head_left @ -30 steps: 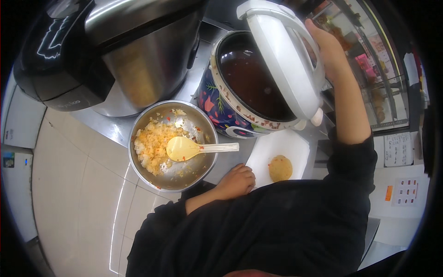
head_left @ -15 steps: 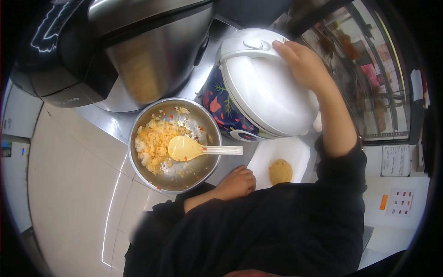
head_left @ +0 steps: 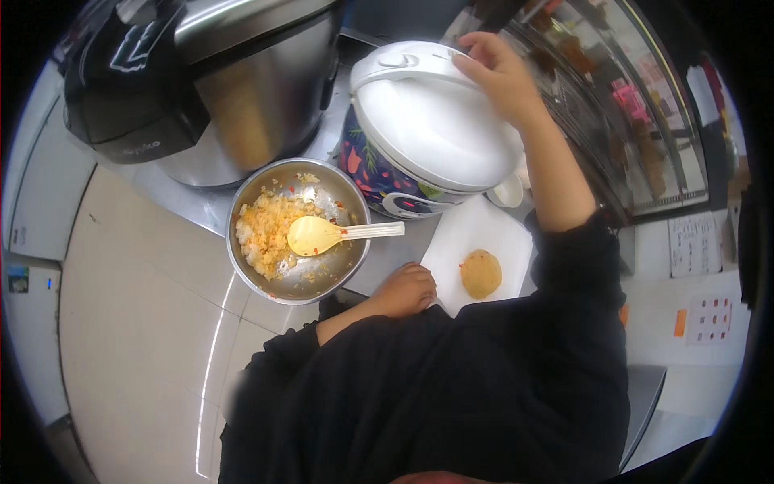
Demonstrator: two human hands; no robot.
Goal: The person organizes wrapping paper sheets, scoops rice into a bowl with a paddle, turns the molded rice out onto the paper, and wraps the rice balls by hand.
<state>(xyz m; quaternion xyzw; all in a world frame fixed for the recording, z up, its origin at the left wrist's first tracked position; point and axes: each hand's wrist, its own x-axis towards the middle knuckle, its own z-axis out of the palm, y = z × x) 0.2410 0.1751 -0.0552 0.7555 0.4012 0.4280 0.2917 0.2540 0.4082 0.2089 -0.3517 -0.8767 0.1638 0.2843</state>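
Observation:
My right hand [head_left: 500, 74] rests flat on the white lid [head_left: 435, 113] of a flower-patterned rice cooker [head_left: 379, 173], which is closed. My left hand [head_left: 405, 290] lies curled on the steel counter edge, holding nothing, between a steel bowl [head_left: 355, 206] and a white tray [head_left: 463, 234]. The bowl holds yellow fried rice [head_left: 264, 230] and a yellow rice paddle [head_left: 322, 235] with a white handle. A round golden patty [head_left: 480, 273] sits on the tray.
A large steel pot [head_left: 258, 105] and a black appliance [head_left: 121, 89] stand at the back left. A small white cup [head_left: 508, 192] sits beside the cooker. A glass display case [head_left: 629, 121] is to the right. Tiled floor [head_left: 137, 323] lies below left.
My right hand swung the rice cooker lid down from upright to closed. The left hand, bowl and tray stayed where they were.

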